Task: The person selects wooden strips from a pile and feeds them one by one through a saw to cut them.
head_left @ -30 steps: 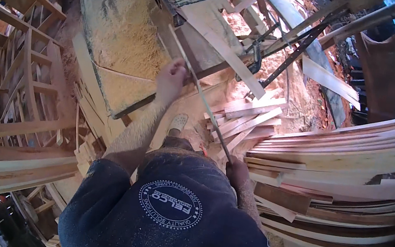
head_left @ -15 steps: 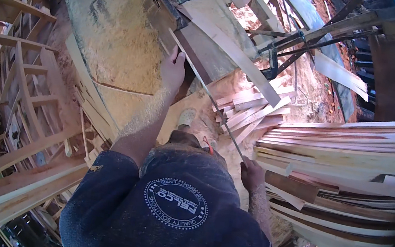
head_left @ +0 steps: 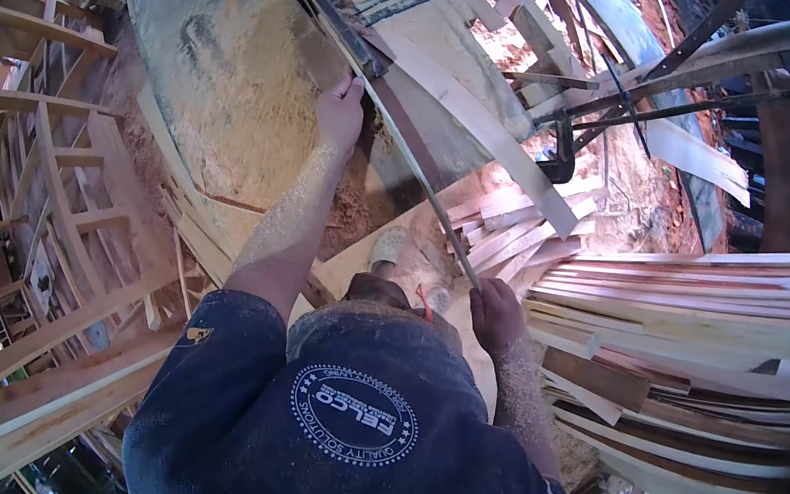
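Observation:
A long, thin wooden strip (head_left: pixel 434 200) slants from the sawdust-covered worktable toward my right side. My right hand (head_left: pixel 498 317) is closed round its near end, beside the stacked boards. Farther along, my left hand (head_left: pixel 341 116) has its fingers bent and pressed together at the strip's edge, close to a dark metal bar (head_left: pixel 323 4) on the table. The strip's far end runs along this bar, where I cannot make out its tip. Sawdust coats both forearms.
The worktable (head_left: pixel 161 7) carries a heap of sawdust (head_left: pixel 243 104). A wide pale board (head_left: pixel 491 139) lies right of the bar. Offcuts (head_left: pixel 517 239) are piled below it; long boards (head_left: pixel 678 317) are stacked at right. Wooden frames (head_left: pixel 70 191) stand at left.
The strip has moved forward along the metal bar. My right hand has gone up and forward with it; my left hand has shifted slightly forward.

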Available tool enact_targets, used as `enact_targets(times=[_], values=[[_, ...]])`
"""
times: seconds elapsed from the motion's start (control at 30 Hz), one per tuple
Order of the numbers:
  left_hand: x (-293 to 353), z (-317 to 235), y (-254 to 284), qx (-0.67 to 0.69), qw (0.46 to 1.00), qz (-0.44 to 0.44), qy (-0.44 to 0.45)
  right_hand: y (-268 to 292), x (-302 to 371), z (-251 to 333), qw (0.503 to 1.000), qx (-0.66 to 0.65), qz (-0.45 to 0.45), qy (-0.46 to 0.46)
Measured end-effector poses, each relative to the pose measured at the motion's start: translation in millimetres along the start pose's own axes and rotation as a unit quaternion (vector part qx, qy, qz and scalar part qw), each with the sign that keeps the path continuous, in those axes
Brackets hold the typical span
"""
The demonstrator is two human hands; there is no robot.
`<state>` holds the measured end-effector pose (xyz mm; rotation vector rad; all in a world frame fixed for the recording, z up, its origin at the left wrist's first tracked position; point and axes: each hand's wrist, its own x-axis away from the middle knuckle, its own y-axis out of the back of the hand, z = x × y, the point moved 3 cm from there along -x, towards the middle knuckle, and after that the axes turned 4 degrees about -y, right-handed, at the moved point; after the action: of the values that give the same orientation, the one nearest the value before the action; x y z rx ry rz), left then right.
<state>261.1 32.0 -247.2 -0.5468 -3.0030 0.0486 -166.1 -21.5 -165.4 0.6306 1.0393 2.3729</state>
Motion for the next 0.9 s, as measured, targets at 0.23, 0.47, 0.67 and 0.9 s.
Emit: enact_targets(times=[0.23,0.47,0.67,0.9], values=[[-16.3,-4.7,0.6,0.008,1.000,-0.027,0.008,-0.5,-18.5,4.4,1.000,0.021,0.018,-0.006],[-31.6,5.3,10.0,-0.005,1.000,-0.016,-0.016,-6.9,-29.8,10.9,0.999,0.033,0.009,0.023],[-41.6,-18.3,9.7,-0.054,0.996,-0.029,-0.063,-14.2,-42.7,16.3,0.999,0.023,0.001,0.024],[-62.0,-16.7,22.0,-0.083,0.992,-0.044,-0.087,-16.5,-63.0,32.1,0.999,0.031,0.002,0.033]])
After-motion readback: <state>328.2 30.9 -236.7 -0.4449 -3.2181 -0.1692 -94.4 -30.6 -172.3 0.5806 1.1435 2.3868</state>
